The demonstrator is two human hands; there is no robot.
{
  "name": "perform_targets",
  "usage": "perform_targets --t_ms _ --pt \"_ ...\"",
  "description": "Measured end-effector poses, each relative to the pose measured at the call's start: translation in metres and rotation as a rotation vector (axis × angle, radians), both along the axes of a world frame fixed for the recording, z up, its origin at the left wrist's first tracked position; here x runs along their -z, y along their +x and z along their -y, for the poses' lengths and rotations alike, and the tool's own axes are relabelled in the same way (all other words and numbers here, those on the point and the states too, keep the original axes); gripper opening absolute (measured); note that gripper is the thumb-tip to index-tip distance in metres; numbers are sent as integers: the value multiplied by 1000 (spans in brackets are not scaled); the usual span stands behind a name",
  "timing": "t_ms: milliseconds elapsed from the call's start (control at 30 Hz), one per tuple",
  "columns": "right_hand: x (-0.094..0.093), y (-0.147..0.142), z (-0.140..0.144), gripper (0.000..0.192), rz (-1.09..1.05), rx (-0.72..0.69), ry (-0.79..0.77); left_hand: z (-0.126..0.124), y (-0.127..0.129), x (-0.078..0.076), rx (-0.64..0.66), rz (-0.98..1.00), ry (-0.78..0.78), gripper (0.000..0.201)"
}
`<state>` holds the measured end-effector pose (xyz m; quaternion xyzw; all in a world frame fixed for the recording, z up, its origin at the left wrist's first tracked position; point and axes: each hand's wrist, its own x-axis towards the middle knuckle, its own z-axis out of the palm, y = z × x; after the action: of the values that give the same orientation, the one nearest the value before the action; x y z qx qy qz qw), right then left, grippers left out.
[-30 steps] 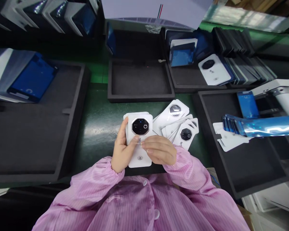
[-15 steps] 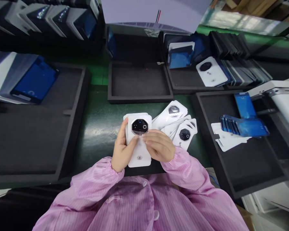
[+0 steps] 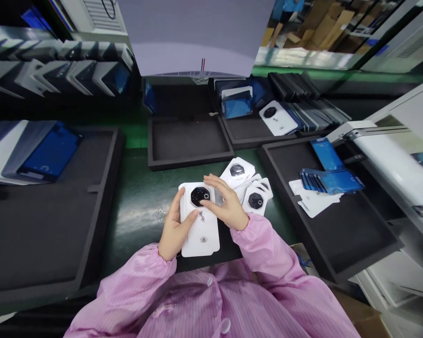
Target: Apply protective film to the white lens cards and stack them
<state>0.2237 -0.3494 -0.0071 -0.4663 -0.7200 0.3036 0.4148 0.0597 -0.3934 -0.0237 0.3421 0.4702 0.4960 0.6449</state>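
My left hand [image 3: 174,230] grips a white phone back cover [image 3: 200,230] by its left edge, holding it over the green bench. The cover has a dark octagonal camera window near its top. My right hand [image 3: 225,206] rests on the cover's right side, with a fingertip on the lower edge of the camera window. Just right of my hands lies a fanned pile of similar white covers [image 3: 252,188]. Both arms are in pink sleeves.
An empty black foam tray [image 3: 188,141] sits ahead. A large black tray [image 3: 45,220] lies left, another [image 3: 341,230] right with blue film sheets [image 3: 329,180] and white liners. Further trays with covers stand behind. A white machine [image 3: 391,164] is at the right.
The camera has tilted up, so more of the back of the bench shows. My right hand has opened and moved up onto the camera window; earlier it pinched near the cover's middle.
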Motion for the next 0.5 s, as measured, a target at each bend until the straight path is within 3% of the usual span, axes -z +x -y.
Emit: perform_targets --t_ms 133,300,367,500 --pt "2 8 -9 39 -111 173 -61 -2 1 1 17 65 -81 76" --pt "7 46 -30 48 -376 497 201 -10 -4 2 -102 77 -101 79" --pt "10 65 -37 48 -293 588 191 -14 -8 2 -211 64 -65 78" --pt "16 76 -45 36 128 656 66 -20 -16 1 -315 65 -27 77"
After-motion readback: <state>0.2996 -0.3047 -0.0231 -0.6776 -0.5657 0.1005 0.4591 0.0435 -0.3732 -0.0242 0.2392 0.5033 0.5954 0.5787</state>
